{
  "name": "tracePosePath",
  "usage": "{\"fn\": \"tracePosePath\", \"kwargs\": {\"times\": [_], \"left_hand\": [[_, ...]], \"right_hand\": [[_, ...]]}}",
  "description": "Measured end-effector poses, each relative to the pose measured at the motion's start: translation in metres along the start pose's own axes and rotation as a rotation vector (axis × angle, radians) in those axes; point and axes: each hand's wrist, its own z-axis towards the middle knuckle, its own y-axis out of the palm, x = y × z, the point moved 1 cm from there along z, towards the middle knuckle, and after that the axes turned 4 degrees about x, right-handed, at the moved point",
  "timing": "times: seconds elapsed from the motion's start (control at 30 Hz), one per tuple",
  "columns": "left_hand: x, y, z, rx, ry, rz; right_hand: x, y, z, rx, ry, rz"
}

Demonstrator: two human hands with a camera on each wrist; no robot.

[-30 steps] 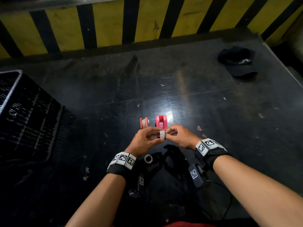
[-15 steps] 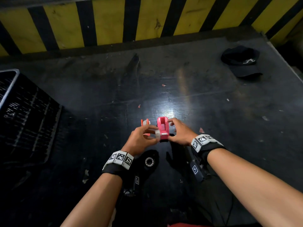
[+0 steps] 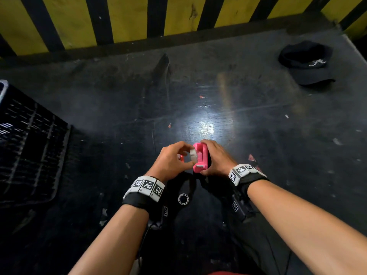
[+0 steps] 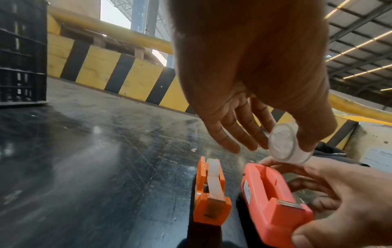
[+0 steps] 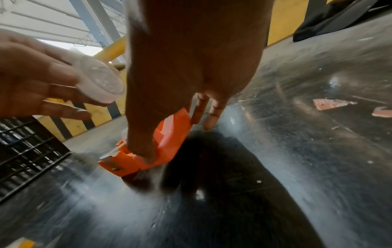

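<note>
Close by the orange dispenser [image 4: 221, 208], left grip [image 3: 170, 161] pinches tape roll [image 3: 193, 155], right grip [image 3: 216, 158] clasps pink dispenser [image 3: 201, 160].

Tape roll [image 3: 193, 155] just left of one dispenser [image 3: 201, 159]; second dispenser [image 4: 210, 189] farther left; crate [image 3: 29, 151] far left.

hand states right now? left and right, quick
Left hand: pinches the white tape roll, held just above the dispenser.
Right hand: grips the pink tape dispenser on the table.
</note>
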Motion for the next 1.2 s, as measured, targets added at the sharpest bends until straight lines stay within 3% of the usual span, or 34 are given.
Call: {"fn": "tracePosePath", "kwargs": {"times": [0.2,0.47,0.77,1.2], "left_hand": [[0.015,0.001,0.011,-0.005,0.102,0.183],[0.03,0.006,0.004,0.035,0.121,0.36],[0.042,-0.004,-0.006,0.094,0.153,0.286],[0.047,-0.015,-0.006,0.103,0.226,0.379]], "right_hand": [[-0.008,-0.01,-0.014,0.08,-0.136,0.084],[-0.028,-0.029,-0.031,0.12,-0.158,0.108],[-0.035,-0.045,-0.04,0.128,-0.134,0.101],[-0.043,-0.052,-0.043,0.115,-0.156,0.03]]}}
